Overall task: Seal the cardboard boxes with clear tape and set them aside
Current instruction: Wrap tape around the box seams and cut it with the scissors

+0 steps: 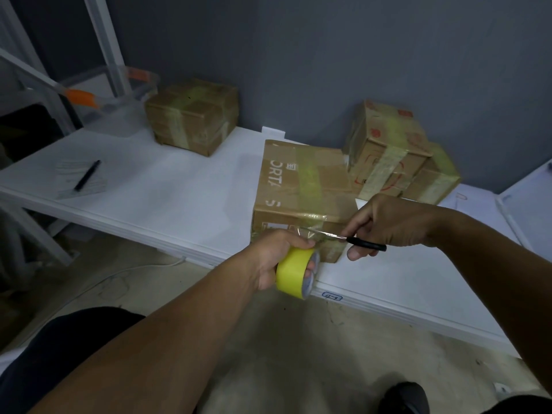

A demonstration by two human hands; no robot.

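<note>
Four cardboard boxes (pixel 301 186), one tape roll (pixel 294 271), one scissors (pixel 343 238), table (pixel 179 198)

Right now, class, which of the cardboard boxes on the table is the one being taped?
The large box at the table's near edge. The left hand holds the tape roll against it and the right hand holds scissors there; the other boxes sit untouched behind.

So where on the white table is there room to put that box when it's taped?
The widest bare patch of the table lies between the pen and paper, the far-left box and the box being taped. The right end is crowded: stacked boxes sit against that box.
</note>
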